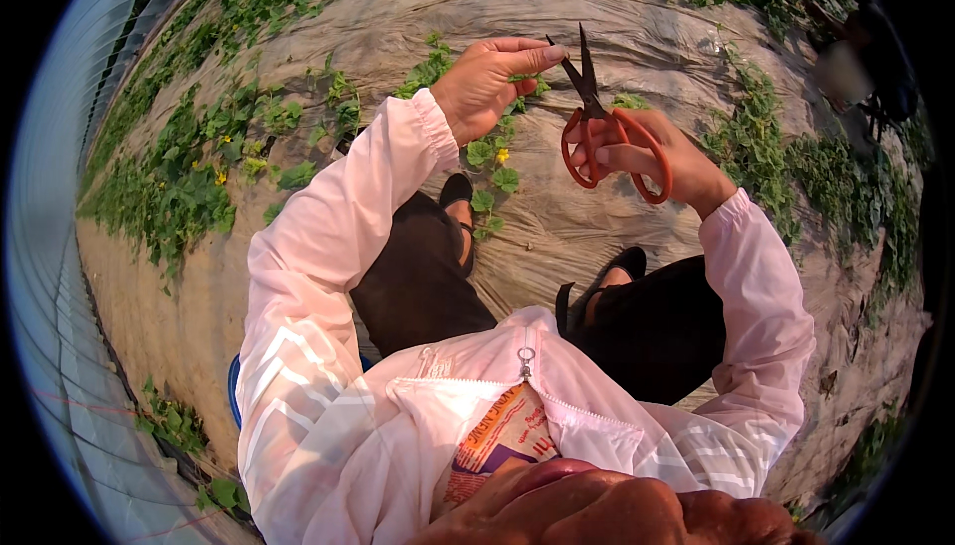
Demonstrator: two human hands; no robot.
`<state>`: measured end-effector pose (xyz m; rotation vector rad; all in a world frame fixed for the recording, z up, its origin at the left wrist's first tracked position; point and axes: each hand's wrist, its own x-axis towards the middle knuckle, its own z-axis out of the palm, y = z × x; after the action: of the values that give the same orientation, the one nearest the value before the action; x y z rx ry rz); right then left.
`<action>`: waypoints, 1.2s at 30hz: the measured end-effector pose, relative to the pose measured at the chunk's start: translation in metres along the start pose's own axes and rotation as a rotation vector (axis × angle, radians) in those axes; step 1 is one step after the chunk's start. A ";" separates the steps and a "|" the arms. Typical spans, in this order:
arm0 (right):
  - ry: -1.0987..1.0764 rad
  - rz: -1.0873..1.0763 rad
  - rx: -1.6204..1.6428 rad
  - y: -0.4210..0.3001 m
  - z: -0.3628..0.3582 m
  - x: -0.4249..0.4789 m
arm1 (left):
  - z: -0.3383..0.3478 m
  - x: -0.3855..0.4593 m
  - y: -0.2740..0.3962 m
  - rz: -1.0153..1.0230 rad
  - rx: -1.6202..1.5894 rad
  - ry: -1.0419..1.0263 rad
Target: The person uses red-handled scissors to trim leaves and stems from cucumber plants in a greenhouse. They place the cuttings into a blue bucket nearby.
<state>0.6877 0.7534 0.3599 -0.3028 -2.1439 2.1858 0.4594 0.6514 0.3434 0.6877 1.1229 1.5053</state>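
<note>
My right hand holds scissors by their orange-red handles, fingers through the loops. The dark blades point away from me and stand apart. My left hand is raised just left of the blades, its thumb and forefinger together close to one blade tip. Whether anything thin lies between those fingertips, I cannot tell. Below and behind my left hand, a leafy vine with a yellow flower runs over the plastic ground sheet.
Leafy vines with yellow flowers spread at the left, and more vines grow at the right. A person in dark clothes is at the upper right. Clear film sheeting curves along the left edge. My feet rest on the ground sheet.
</note>
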 end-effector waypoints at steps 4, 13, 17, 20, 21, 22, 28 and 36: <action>-0.007 0.010 0.030 0.003 -0.003 -0.001 | 0.002 -0.002 0.003 0.027 0.028 -0.003; 0.005 0.015 0.023 0.005 -0.004 -0.013 | -0.002 0.000 0.001 0.074 -0.020 0.002; 0.024 0.043 0.049 0.011 -0.008 -0.018 | -0.015 0.006 0.008 0.206 0.056 0.112; 0.072 0.076 0.077 0.015 -0.010 -0.020 | -0.018 0.007 0.010 0.266 0.136 0.213; 0.096 0.080 0.069 0.016 -0.011 -0.021 | -0.018 0.006 0.006 0.307 0.183 0.230; 0.120 0.081 0.059 0.016 -0.012 -0.021 | -0.017 0.007 0.006 0.330 0.247 0.204; 0.507 -0.039 -0.828 0.032 -0.019 -0.017 | -0.004 0.003 -0.002 0.313 0.501 0.055; 0.848 -0.458 -1.463 0.027 -0.014 -0.014 | 0.010 -0.003 -0.003 0.013 0.356 -0.197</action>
<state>0.7063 0.7640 0.3343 -0.5363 -2.3440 -0.0910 0.4705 0.6516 0.3454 1.0645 1.2471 1.2273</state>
